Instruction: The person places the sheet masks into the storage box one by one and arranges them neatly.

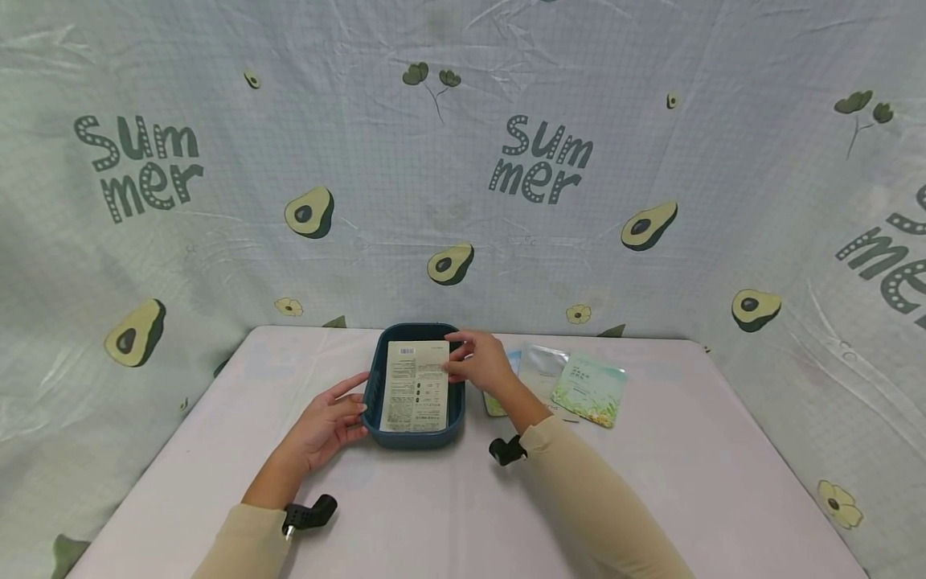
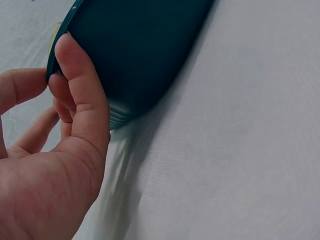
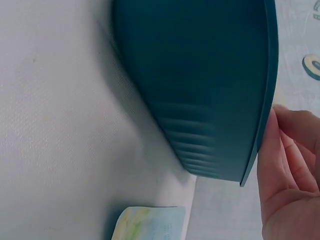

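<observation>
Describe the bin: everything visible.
The bin is dark teal, plastic-looking, rectangular with rounded corners, open-topped, with a raised lip and ridges on its outer wall. The walls taper toward the base. It stands upright on the pale table, left of the packets. A printed sheet shows in its opening. The left hand holds its left side; the right hand is at its right rim; contact there is unclear.
</observation>
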`<state>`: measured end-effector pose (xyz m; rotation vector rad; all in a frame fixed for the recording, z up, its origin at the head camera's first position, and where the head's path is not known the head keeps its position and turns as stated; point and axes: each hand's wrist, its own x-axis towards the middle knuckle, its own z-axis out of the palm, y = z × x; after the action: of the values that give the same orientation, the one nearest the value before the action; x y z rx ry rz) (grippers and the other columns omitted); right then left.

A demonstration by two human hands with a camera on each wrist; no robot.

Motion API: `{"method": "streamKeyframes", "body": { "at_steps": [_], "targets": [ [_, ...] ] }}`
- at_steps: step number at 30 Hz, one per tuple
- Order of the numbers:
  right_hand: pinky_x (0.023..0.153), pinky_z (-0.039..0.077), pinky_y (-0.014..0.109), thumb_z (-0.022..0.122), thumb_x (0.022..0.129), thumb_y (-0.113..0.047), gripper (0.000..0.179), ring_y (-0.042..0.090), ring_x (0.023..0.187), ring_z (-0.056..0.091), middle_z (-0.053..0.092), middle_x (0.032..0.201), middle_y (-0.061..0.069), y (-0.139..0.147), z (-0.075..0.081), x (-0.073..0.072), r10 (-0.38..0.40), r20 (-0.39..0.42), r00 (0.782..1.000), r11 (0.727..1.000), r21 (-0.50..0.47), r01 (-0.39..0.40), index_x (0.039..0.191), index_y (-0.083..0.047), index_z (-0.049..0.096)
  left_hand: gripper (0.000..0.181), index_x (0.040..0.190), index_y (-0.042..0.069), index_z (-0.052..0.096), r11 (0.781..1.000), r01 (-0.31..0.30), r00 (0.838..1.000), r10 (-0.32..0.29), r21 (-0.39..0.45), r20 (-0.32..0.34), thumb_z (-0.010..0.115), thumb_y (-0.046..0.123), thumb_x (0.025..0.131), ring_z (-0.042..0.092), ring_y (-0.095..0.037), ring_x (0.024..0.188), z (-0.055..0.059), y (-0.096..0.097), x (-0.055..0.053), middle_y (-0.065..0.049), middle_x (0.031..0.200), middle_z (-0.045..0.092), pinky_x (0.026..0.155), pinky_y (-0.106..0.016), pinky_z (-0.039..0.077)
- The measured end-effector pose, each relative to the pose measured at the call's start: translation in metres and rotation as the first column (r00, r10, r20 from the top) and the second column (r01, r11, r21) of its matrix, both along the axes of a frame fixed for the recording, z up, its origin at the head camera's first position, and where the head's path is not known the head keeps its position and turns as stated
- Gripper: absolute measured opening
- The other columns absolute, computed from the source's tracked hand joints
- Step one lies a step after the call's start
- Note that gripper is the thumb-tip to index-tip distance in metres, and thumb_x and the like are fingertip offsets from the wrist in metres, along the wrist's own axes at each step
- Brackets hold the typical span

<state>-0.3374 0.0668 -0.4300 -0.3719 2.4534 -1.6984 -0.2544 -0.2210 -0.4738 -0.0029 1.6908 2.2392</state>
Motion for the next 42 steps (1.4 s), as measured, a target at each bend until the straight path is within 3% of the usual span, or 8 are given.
{"method": "streamKeyframes", "body": {
  "at_steps": [10, 21, 29, 42],
  "targets": [
    [0.066, 0.062, 0.031, 0.078, 0.086, 0.001, 0.053, 0.017, 0.068, 0.074, 0.073, 0.095, 0.013, -0.001, 0.003, 0.004, -0.026, -0.026, 0.999, 0.999, 0.036, 0.026, 0.137, -0.005, 0.064, 0.071, 0.164, 0.013, 0.023, 1.0, -0.01, 1.0, 0.01, -0.008, 0.004, 0.051, -0.001, 0.1, 0.067, -0.012, 0.085, 0.0, 0.001, -0.001, -0.001, 0.111, 0.065, 0.073, -0.026, 0.059],
    [0.077, 0.062, 0.036, 0.077, 0.091, -0.013, 0.049, 0.018, 0.084, 0.077, 0.076, 0.108, 0.01, 0.007, 0.011, 0.01, -0.036, -0.101, 0.994, 0.979, 0.196, 0.056, 0.138, -0.006, 0.064, 0.069, 0.164, 0.013, 0.024, 1.0, -0.013, 1.0, 0.013, -0.001, 0.0, 0.051, 0.0, 0.101, 0.067, -0.012, 0.084, 0.001, 0.0, 0.0, 0.0, 0.109, 0.066, 0.074, -0.026, 0.059],
    [0.079, 0.061, 0.034, 0.079, 0.09, -0.021, 0.041, 0.02, 0.093, 0.075, 0.078, 0.107, 0.008, 0.034, 0.004, 0.011, -0.089, -0.202, 0.975, 0.975, 0.183, 0.127, 0.129, -0.009, 0.071, 0.068, 0.163, 0.014, 0.025, 1.0, -0.016, 1.0, 0.016, -0.014, 0.0, 0.051, 0.001, 0.102, 0.067, -0.013, 0.084, 0.0, 0.001, 0.0, -0.001, 0.111, 0.066, 0.074, -0.026, 0.059],
    [0.088, 0.06, 0.034, 0.078, 0.091, -0.025, 0.039, 0.022, 0.103, 0.073, 0.076, 0.113, 0.006, 0.077, 0.002, 0.024, -0.128, -0.211, 0.969, 0.984, 0.098, 0.152, 0.128, -0.014, 0.072, 0.067, 0.163, 0.015, 0.026, 1.0, -0.016, 1.0, 0.016, -0.027, 0.009, 0.05, 0.002, 0.102, 0.067, -0.014, 0.085, 0.002, 0.001, 0.0, -0.002, 0.112, 0.065, 0.075, -0.027, 0.06]
  ]
}}
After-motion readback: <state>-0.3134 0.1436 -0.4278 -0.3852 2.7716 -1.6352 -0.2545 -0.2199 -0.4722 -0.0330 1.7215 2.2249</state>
